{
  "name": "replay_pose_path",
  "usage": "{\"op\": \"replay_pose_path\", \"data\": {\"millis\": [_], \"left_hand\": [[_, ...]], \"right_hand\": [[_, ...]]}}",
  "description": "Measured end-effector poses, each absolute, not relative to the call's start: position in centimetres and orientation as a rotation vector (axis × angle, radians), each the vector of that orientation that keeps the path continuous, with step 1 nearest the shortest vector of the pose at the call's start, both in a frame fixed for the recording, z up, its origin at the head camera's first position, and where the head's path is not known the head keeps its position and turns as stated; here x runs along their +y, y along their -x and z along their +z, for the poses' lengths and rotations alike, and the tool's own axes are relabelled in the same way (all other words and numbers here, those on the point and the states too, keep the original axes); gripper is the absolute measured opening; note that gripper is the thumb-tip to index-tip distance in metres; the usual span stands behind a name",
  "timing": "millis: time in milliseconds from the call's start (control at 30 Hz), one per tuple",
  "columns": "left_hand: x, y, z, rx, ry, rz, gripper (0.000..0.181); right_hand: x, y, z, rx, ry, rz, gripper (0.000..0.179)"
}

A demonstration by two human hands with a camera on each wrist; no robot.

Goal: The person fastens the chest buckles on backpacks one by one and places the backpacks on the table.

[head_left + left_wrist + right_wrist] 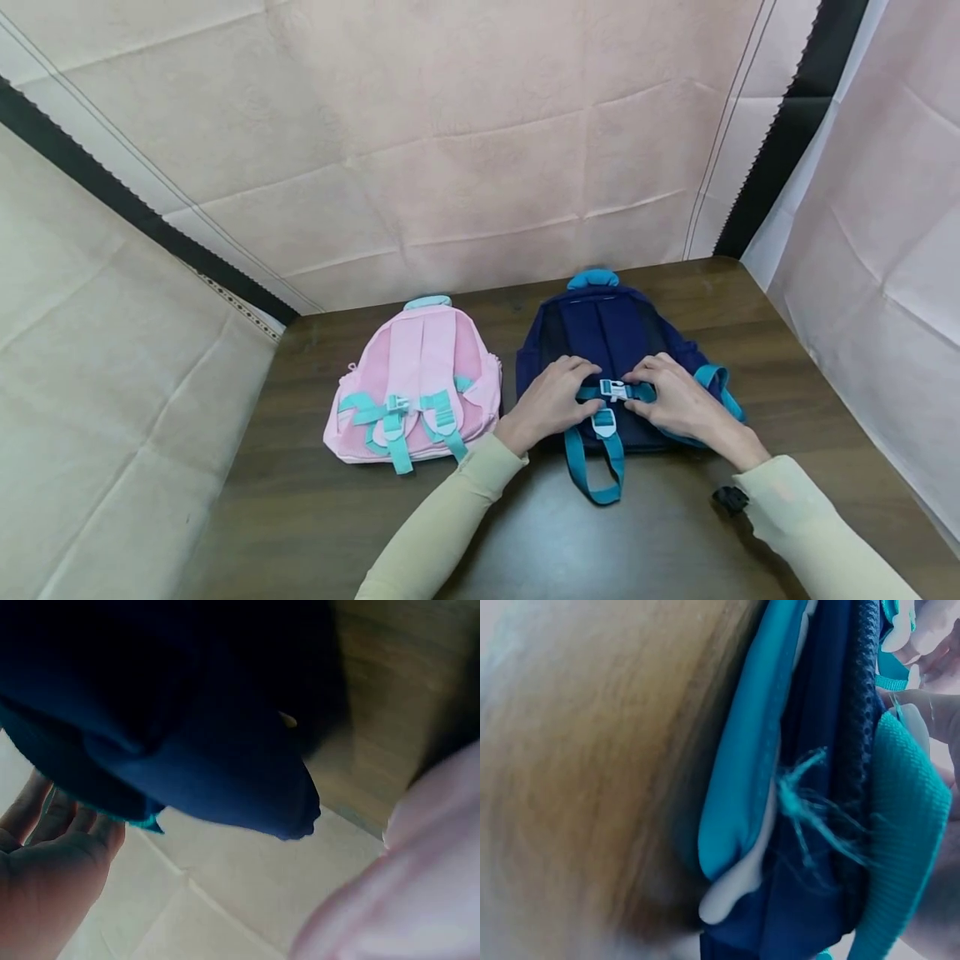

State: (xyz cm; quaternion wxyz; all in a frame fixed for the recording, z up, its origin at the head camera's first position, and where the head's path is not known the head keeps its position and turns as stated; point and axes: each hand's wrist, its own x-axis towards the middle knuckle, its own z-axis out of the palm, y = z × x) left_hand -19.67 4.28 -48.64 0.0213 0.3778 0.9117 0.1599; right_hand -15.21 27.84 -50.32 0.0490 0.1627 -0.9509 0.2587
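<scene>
A dark blue backpack (pixel 618 325) lies straps up on the table, and a white side-release buckle (pixel 615 390) joins a teal strap across it. My left hand (pixel 555 398) holds the strap at the buckle's left end between fingers and thumb. On the other side my right hand (pixel 678 400) pinches the strap beside the buckle's right end. A second white buckle (pixel 603 422) with a looped teal strap (pixel 613 467) hangs just below. In the right wrist view a wide teal strap (pixel 907 817) partly hides the right hand.
To the left a pink backpack (pixel 422 346) with teal straps lies close beside my left forearm. Both bags rest on a brown wooden table (pixel 300 517). Pale cloth walls (pixel 465 167) stand behind and at both sides. A small black object (pixel 730 500) is by the right sleeve.
</scene>
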Motion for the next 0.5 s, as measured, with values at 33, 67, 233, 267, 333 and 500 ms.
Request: {"op": "replay_pose_path", "data": {"millis": [33, 67, 233, 267, 333, 500], "left_hand": [[4.4, 19.8, -48.7, 2.819, -1.179, 0.493, 0.051], [4.6, 19.8, -48.8, 2.814, -1.191, 0.491, 0.050], [5.3, 21.0, -51.1, 2.820, -1.235, 0.492, 0.048], [5.4, 21.0, -51.2, 2.818, -1.238, 0.501, 0.047], [5.5, 21.0, -51.4, 2.817, -1.240, 0.519, 0.046], [5.5, 20.2, -49.8, 2.810, -1.234, 0.544, 0.040]], "right_hand": [[27.8, 15.2, -50.4, -2.898, -0.493, 0.791, 0.030], [27.8, 15.2, -50.4, -2.897, -0.493, 0.793, 0.029], [27.8, 15.2, -50.6, -2.889, -0.491, 0.811, 0.029], [27.8, 15.2, -50.6, -2.887, -0.490, 0.813, 0.029], [27.8, 15.2, -50.7, -2.883, -0.489, 0.820, 0.029], [27.8, 15.3, -50.9, -2.875, -0.491, 0.834, 0.028]]}}
